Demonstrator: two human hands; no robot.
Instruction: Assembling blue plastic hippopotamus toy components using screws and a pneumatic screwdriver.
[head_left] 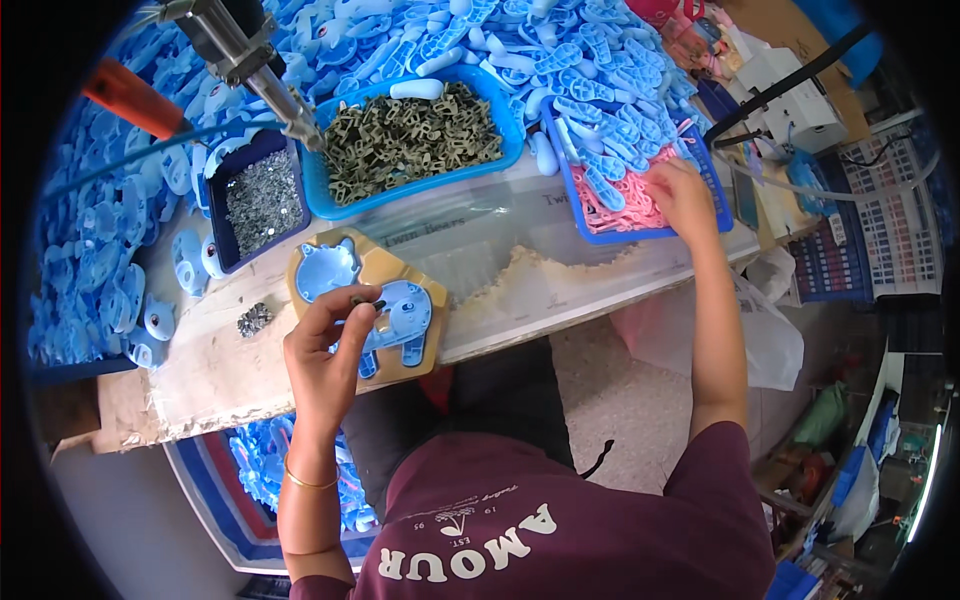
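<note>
My left hand (pixel 330 350) is closed in a pinch on a small dark olive clip (pixel 372 302), just above a tan hexagonal fixture (pixel 437 292). In that fixture sit a round blue plastic shell (pixel 327 268) and a blue animal-shaped plastic shell (pixel 410 316), the latter partly hidden behind my fingers. Over to the right, my right hand (pixel 688 200) reaches into a blue tray (pixel 618 238), its fingers bent down among small pink plastic pieces (pixel 632 203). The fingertips are partly hidden there, so whether a piece is held cannot be seen.
A blue basin (pixel 345 212) holds many olive clips (pixel 410 140). Left of it, a dark tray (pixel 218 190) contains small metal screws (pixel 262 200). A metal-tipped tool (pixel 270 95) and an orange handle (pixel 135 98) hang above. Blue parts (pixel 590 45) pile up along the back.
</note>
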